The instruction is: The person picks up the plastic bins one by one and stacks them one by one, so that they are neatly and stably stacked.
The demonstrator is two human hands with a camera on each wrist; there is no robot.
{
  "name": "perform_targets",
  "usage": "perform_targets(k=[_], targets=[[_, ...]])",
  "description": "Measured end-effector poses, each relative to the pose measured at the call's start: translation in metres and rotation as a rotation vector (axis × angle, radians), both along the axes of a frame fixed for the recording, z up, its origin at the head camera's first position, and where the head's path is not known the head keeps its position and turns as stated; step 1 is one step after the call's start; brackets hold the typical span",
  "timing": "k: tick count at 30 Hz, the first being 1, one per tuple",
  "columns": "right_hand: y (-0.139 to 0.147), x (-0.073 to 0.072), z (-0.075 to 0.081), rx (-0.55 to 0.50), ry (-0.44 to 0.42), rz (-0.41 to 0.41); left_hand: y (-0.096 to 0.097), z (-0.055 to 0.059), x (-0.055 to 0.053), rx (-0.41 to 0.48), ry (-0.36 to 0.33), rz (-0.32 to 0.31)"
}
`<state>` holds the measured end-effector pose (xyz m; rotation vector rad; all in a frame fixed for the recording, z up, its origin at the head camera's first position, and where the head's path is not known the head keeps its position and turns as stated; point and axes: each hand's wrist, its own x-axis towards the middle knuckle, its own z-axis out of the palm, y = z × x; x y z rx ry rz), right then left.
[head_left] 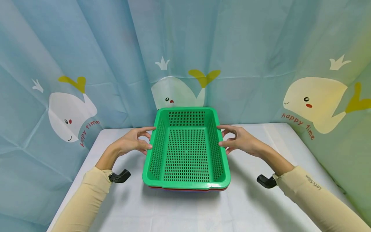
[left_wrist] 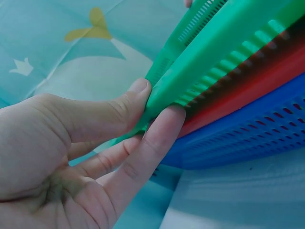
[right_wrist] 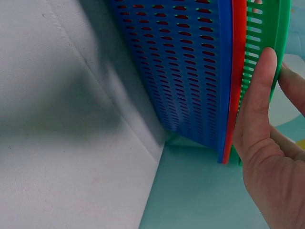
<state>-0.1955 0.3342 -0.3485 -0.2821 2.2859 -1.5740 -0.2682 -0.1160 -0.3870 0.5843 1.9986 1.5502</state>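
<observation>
A green perforated plastic basket tops a nested stack in the middle of the table. Under it are a red basket and a blue basket, seen mostly from the wrist views. My left hand pinches the green rim at the left side, thumb above and fingers below. On the opposite side, my right hand grips the same rim, its fingers reaching beneath the edge. A narrow gap shows between the green rim and the red one. The inside of the green basket holds nothing.
The stack stands on a white-covered table. Behind it hangs a light blue curtain printed with whales, close to the table's far edge. Dark wrist mounts stick out below both hands.
</observation>
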Motion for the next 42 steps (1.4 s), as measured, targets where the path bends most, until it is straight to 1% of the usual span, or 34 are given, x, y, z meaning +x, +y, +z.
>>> perform_targets(k=[3,24,32,39,42], targets=[[-0.0001,0.0000,0.0001,0.001,-0.001,0.003,0.0003,-0.0003,0.0000,-0.003,-0.003,0.005],[0.0004,-0.0008,-0.0023,-0.003,-0.006,0.008,0.0005,-0.0025,-0.0008,0.002,0.003,-0.011],[0.0006,-0.0016,-0.0047,0.012,-0.004,0.016,0.0003,-0.0027,-0.0008,0.005,-0.003,-0.020],[-0.0002,-0.0018,-0.0057,0.018,0.006,0.024,0.0005,-0.0041,-0.0011,0.003,-0.018,-0.014],[0.0001,-0.0013,-0.0065,0.030,0.018,0.024,0.0003,-0.0038,-0.0007,0.003,-0.024,-0.025]])
